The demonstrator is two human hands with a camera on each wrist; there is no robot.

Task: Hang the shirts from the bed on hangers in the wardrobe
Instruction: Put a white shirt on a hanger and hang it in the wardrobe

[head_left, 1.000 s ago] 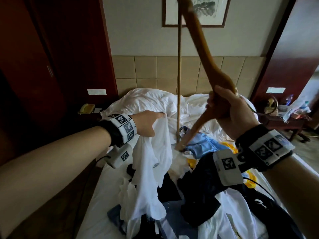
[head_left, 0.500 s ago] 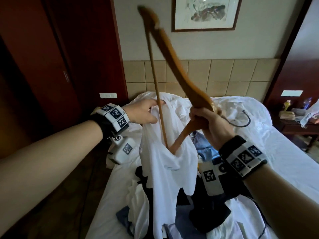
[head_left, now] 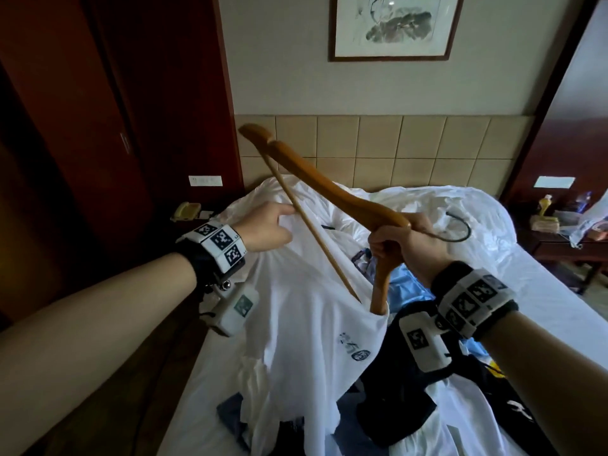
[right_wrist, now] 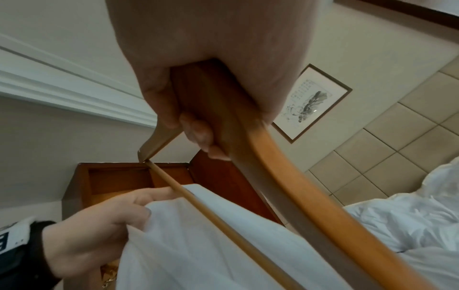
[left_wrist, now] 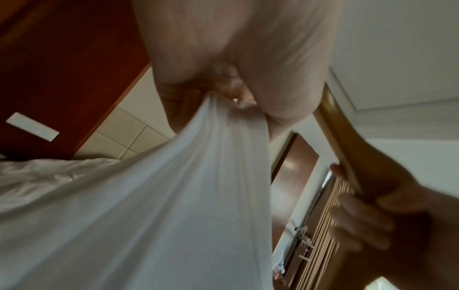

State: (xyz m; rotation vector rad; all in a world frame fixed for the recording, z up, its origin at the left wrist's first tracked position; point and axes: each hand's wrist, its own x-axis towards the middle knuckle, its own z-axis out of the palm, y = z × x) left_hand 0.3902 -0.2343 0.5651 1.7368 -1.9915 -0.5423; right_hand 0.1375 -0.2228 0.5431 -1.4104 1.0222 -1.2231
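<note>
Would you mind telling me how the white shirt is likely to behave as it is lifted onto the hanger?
The white shirt looks floppy: it drapes in folds from where the left hand pinches it. It probably weighs little, since that pinch alone lifts it. Its cloth may slide along the smooth wooden hanger gripped by the right hand.

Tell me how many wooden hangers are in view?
1: the wooden hanger is gripped by the right hand, its lower end inside the white shirt. Others may be hidden.
</note>
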